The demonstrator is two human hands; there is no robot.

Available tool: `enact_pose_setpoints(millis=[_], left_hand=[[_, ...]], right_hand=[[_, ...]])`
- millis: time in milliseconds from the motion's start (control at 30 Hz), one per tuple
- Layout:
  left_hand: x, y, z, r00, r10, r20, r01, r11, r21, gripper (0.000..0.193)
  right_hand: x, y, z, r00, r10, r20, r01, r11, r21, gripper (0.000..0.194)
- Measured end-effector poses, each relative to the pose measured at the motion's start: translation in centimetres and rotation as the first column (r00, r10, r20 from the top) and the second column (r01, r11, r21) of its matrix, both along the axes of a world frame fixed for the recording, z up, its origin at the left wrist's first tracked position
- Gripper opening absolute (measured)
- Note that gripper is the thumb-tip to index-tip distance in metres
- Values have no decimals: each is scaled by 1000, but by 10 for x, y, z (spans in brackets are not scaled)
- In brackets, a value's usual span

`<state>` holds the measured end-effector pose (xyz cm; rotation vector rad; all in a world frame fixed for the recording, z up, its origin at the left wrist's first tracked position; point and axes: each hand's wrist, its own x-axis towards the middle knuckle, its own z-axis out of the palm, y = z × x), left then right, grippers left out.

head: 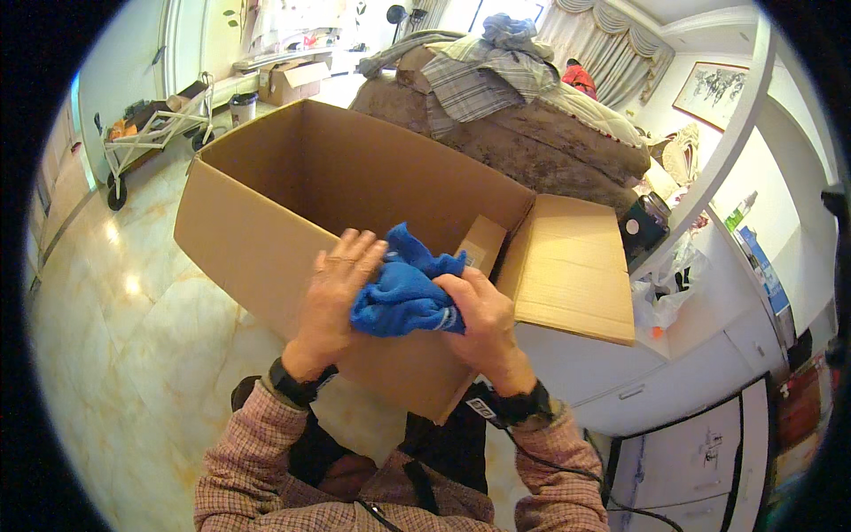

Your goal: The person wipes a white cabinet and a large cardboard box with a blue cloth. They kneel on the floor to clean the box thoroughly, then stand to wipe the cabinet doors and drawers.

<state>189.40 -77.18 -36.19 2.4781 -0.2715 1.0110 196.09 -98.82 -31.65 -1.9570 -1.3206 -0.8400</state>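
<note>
A crumpled blue cloth (407, 292) is bunched between my hands, above the near side of a large cardboard box (259, 219). My right hand (484, 312) grips its right end, thumb on top. At the cloth's left edge, my left hand (336, 292) lies flat with its fingers stretched out, slightly blurred; its thumb is hidden. The box stands open with one flap (572, 266) folded out to the right. Inside, near the right end, rests a smaller cardboard piece or carton (482, 243) bearing a label. The rest of the box floor is mostly out of sight.
Behind the box, a bed (492, 146) carries piled bedding. White drawers (631, 379) and a dark jar (645, 223) stand at right, beside a clear plastic bag (671, 272). A wheeled cart (159, 126) is at left on the marble-look floor. A black cable (565, 469) crosses my right sleeve.
</note>
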Motion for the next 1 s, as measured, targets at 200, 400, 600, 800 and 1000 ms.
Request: enact_pose_setpoints(millis=[200,400,600,800,1000], left_hand=[[30,-83,15,949,-282,-144,293,954,62,77],[48,-161,13,940,-321,-115,334,934,123,71],[53,-161,1,962,-274,12,271,956,115,62],[55,-168,0,970,-240,40,237,969,66,66],[61,-166,-3,978,-192,78,181,975,132,54]], right_hand=[[-13,-95,71,955,-284,91,297,933,-205,38],[16,-148,112,885,-459,80,409,683,-605,42],[58,-179,106,917,-396,-32,247,631,-735,40],[162,-190,125,859,-489,149,383,422,-822,45],[208,-134,110,698,-694,176,460,246,-853,55]])
